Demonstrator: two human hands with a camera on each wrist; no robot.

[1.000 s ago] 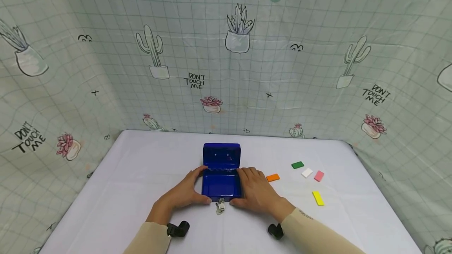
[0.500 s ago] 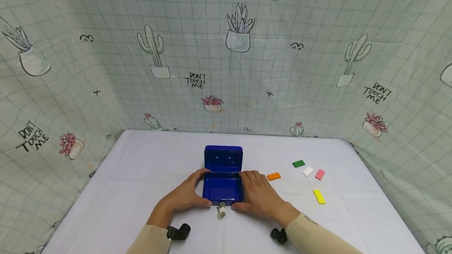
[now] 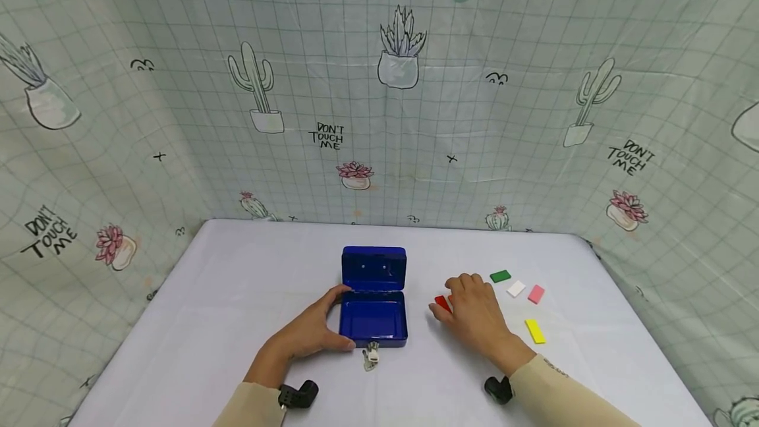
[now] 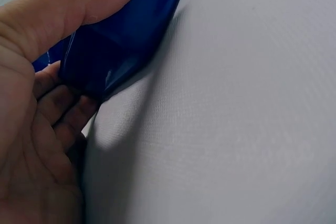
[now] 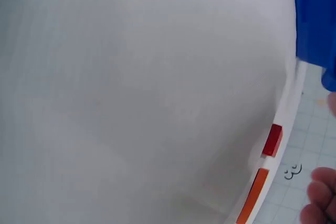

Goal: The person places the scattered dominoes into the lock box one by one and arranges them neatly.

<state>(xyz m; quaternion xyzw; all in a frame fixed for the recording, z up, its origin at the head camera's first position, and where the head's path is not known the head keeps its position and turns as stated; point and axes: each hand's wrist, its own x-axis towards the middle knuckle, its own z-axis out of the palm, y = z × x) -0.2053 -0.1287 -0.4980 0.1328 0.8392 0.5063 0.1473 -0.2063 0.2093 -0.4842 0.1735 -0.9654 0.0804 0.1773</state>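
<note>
A blue metal cash box stands on the white table with its lid raised. Keys hang at its front lock. My left hand grips the box's left side, thumb at the front corner and fingers towards the back; the left wrist view shows the thumb over the blue wall. To the right of the box, my right hand hovers over a red block, holding nothing that I can see. An orange block lies near the red one in the right wrist view, mostly hidden by the hand in the head view.
Right of my right hand lie a green block, a white block, a pink block and a yellow block. A patterned curtain stands around the table's back and sides.
My right hand has left the box's right side and moved right, over the small blocks. The red block shows now. My left hand keeps its grip on the cash box.
</note>
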